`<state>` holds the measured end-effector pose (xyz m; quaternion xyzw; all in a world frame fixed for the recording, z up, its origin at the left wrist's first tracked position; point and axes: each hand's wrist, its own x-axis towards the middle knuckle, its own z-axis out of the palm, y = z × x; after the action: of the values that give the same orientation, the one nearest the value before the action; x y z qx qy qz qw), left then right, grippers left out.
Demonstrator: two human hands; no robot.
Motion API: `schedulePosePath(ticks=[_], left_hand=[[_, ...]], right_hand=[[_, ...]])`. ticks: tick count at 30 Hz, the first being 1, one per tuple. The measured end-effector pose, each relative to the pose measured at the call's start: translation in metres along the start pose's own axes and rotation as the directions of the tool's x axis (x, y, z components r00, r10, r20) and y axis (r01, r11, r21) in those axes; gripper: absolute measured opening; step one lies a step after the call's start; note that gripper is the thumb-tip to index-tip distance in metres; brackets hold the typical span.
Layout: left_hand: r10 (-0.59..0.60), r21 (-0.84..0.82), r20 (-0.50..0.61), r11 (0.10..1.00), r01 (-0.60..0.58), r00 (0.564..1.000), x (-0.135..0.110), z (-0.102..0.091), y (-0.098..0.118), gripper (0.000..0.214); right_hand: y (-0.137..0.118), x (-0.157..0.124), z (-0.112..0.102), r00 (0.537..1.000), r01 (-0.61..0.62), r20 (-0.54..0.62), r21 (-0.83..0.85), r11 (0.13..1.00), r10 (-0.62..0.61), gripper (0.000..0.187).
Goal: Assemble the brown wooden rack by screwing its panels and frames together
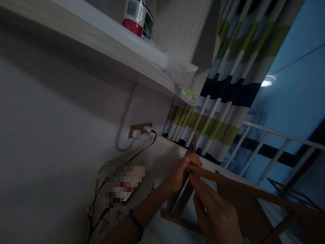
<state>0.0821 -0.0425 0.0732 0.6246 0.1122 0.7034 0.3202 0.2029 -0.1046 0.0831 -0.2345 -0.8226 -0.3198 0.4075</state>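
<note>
A brown wooden frame (228, 183), with long bars and cross-pieces, lies tilted on a white surface; what kind of furniture it is, I cannot tell. My left hand (179, 173), a dark band on its wrist, wraps round the corner where a long bar meets another piece. Close below that corner, the fingertips of my right hand (215, 206) are pinched together against the joint. Something small and dark may be between them, but it is too dim to make out. A brown panel (238, 203) shows behind the bar, to the right of my right hand.
A pale shelf (101, 40) juts out above, carrying a can (134, 17) and a plastic bag (180, 69). Chargers fill a wall socket (139, 130); a black cable (142, 149) runs down beside a blurred-out object (127, 183). A striped curtain (223, 91) and white railing (269, 135) stand behind.
</note>
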Motion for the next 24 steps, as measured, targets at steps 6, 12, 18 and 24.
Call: schedulePosePath(ticks=[6,12,18,24], left_hand=[[-0.022,0.048,0.014,0.999,0.021,1.000,0.000,-0.003,0.004,0.050],[-0.048,0.075,0.080,0.996,0.042,0.996,-0.001,-0.010,0.005,0.047],[-0.053,0.059,0.124,0.997,0.046,0.991,-0.001,-0.013,0.007,0.046],[-0.146,-0.002,0.103,0.989,0.147,0.984,-0.004,-0.013,0.007,0.049]], right_hand=[[-0.001,0.009,-0.009,0.990,0.141,0.015,-0.162,0.977,-0.141,0.039],[-0.003,0.019,-0.007,0.999,0.048,0.029,-0.168,0.985,-0.044,0.035],[0.001,0.031,-0.004,0.931,-0.353,0.160,0.177,0.919,0.327,0.011],[0.010,0.038,-0.006,0.705,-0.709,0.452,0.478,0.518,0.547,0.039]])
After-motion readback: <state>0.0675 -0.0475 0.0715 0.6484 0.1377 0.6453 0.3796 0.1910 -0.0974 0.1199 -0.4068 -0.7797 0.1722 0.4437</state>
